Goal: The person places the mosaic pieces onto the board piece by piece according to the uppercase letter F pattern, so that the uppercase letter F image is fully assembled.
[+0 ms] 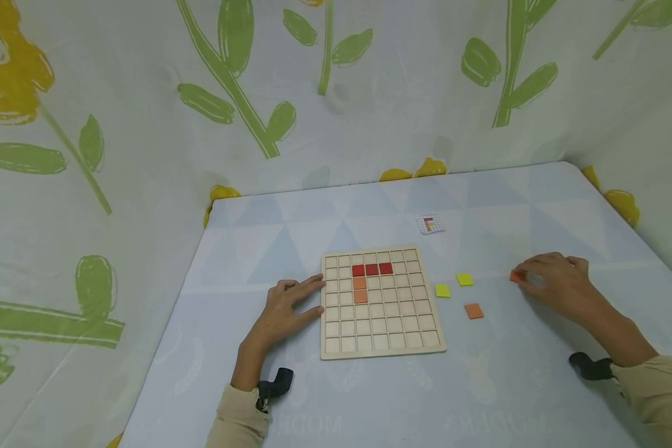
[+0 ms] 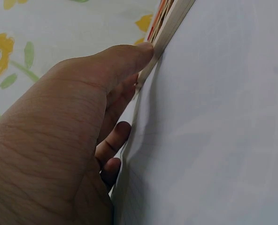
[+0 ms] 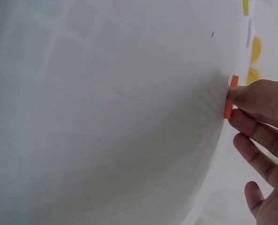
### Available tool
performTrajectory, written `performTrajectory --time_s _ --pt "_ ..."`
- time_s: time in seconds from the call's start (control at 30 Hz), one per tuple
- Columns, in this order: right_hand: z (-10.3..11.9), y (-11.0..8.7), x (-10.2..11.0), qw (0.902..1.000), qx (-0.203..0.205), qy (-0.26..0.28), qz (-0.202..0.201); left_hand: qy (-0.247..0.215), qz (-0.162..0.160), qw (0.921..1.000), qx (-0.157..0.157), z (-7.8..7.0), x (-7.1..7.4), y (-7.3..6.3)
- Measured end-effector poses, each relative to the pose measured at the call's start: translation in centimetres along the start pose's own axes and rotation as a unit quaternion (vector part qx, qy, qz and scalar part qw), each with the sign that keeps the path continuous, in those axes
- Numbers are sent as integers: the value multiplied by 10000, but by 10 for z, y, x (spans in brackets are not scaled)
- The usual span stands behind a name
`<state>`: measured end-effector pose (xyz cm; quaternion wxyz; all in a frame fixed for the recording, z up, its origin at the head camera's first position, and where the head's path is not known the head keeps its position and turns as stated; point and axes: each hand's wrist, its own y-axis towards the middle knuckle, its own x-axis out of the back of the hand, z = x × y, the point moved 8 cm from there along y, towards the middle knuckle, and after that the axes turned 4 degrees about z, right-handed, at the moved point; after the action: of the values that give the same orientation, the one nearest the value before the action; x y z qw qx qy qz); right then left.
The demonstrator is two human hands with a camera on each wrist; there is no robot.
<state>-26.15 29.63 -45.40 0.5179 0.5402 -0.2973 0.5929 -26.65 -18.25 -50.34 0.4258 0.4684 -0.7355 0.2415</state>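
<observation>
A wooden grid board lies on the table, holding three red tiles in a row and two orange tiles below the leftmost one. My left hand touches the board's left edge with thumb and fingertips, its fingers fairly straight. In the left wrist view, the thumb meets the board's side. Off to the right, my right hand pinches an orange tile at the table surface. The right wrist view shows the thumb on that tile and the other fingers spread apart.
Between board and right hand lie two yellow tiles and a loose orange tile. A small pattern card with a coloured grid sits behind the board. A floral curtain hangs along the table's far edge.
</observation>
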Motion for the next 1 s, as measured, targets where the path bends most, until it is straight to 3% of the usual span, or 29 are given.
performTrajectory --time_s 0.47,0.83,1.0 --pt "8 3 -2 9993 285 167 -150 -86 47 9999 88 3 -2 0" --pt "43 12 2 9960 767 277 -373 -63 117 9997 216 3 -1 0" --pt "55 15 1 9957 794 398 -253 -57 65 9999 139 4 -1 0"
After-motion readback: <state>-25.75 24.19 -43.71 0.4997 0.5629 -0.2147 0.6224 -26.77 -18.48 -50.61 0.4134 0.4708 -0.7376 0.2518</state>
